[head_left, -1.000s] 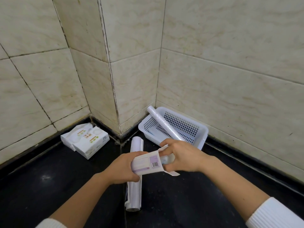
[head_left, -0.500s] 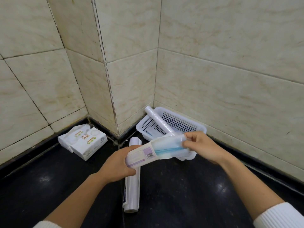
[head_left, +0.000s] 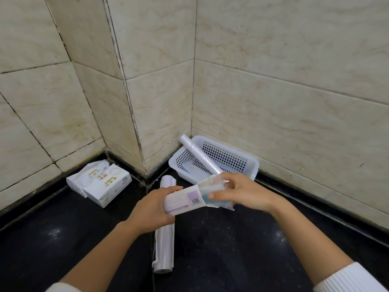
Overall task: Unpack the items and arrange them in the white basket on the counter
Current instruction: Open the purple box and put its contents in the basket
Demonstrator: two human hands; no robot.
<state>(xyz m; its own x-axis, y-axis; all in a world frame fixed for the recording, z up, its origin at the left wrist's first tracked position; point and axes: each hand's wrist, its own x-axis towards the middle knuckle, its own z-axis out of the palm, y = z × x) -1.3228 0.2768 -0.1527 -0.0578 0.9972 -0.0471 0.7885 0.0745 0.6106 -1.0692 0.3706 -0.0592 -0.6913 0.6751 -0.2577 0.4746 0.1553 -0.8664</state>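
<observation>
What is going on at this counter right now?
A person is unpacking a roll from its paper wrapper. The left hand grips the wrapper's labelled end, and the right hand holds the torn end, where the roll's bluish film shows. One unwrapped roll already leans in the white basket in the corner. Another roll lies on the black counter, and boxed packs sit to the left.

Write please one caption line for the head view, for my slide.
Both hands, left and right, grip a labelled roll package beside the white basket.
</observation>
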